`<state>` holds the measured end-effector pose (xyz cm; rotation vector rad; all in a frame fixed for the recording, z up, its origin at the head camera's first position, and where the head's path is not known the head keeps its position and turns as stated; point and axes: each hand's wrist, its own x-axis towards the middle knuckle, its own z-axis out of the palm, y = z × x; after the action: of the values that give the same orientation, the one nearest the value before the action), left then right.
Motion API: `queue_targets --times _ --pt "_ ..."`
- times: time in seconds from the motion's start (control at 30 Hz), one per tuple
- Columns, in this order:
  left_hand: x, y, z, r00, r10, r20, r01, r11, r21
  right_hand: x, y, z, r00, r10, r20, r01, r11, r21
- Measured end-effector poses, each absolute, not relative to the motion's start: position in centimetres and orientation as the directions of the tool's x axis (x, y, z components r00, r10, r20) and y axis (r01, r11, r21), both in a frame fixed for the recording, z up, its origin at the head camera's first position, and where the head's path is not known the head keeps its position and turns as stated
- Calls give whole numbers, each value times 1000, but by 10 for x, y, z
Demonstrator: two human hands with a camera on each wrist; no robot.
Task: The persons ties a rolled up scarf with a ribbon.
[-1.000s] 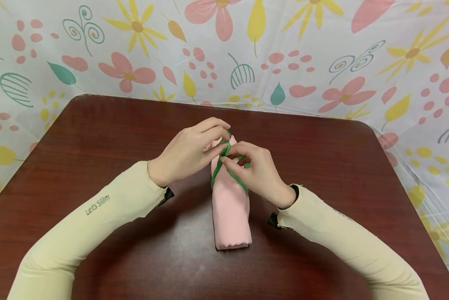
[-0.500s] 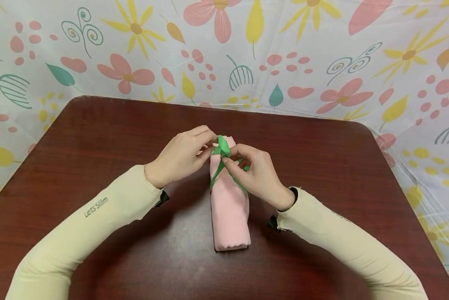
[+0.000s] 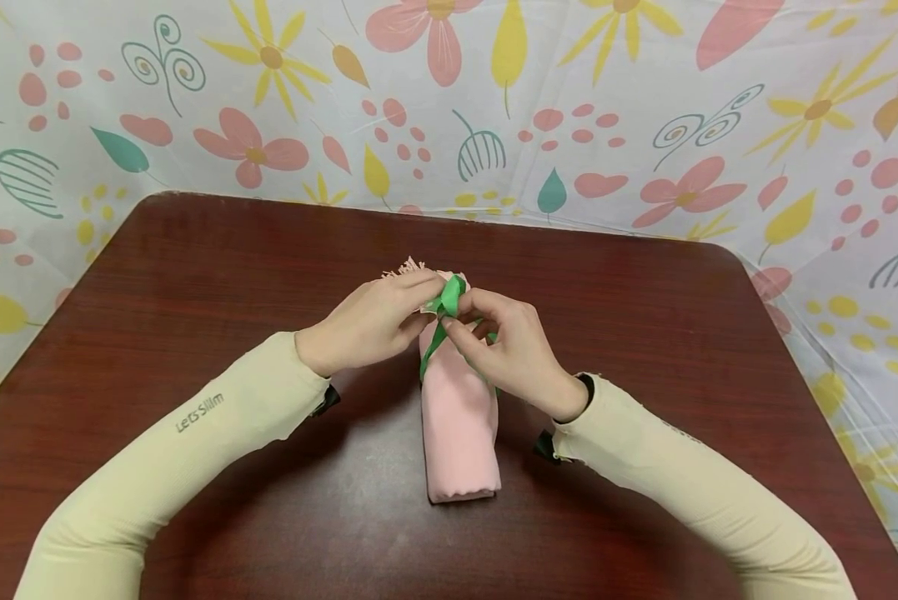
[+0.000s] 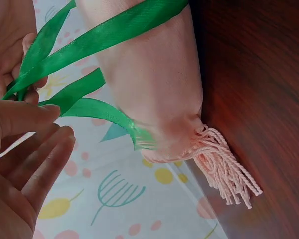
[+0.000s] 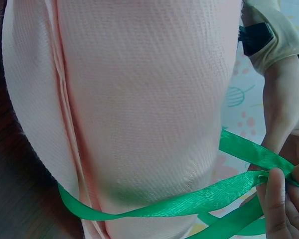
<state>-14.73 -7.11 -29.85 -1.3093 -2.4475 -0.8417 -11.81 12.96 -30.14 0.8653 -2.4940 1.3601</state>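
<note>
A rolled pink cloth [image 3: 459, 442] lies lengthwise on the table, with a tasselled fringe [image 4: 224, 172] at its far end. Green ribbon [image 3: 452, 293] passes around the roll and comes together above it, between the two hands. My right hand [image 3: 512, 337] pinches the ribbon at its crossing with thumb and forefinger. From the other side, my left hand [image 3: 369, 321] holds a ribbon part between thumb and fingers, its remaining fingers spread in the left wrist view. Seen from the right wrist, one ribbon band [image 5: 184, 204] runs across the cloth to the fingers.
The dark brown wooden table [image 3: 268, 517] reaches to a floral-printed cloth backdrop [image 3: 328, 100] behind it. Both forearms, in cream sleeves [image 3: 216, 433], come in from the near side, left and right of the roll.
My left hand first drew back left from the ribbon, then came in again to the loop, lower and flatter over the roll's far end. The right hand kept its pinch. More of the fringe shows.
</note>
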Motion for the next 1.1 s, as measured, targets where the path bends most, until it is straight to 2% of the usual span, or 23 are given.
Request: queue_targets --times 0.17,0.4,0.67,0.87,1.1 --pt "-147 -70 -300 -552 700 453 832 429 351 -118 129 -302 -817 -412 403 -561 409 -720" --pt "-145 -71 -300 -598 671 438 802 491 342 -117 129 -302 -834 -396 385 -536 410 -738" --pt "-144 -77 -302 -645 620 447 764 538 355 -117 127 -299 -945 -282 163 -251 313 -916" --pt "-142 -82 -304 -683 577 448 730 557 395 -122 128 -300 -968 -234 88 -142 226 -964" --pt "-139 -88 -306 -699 543 465 715 545 438 -121 129 -300 -964 -261 44 -72 102 -992"
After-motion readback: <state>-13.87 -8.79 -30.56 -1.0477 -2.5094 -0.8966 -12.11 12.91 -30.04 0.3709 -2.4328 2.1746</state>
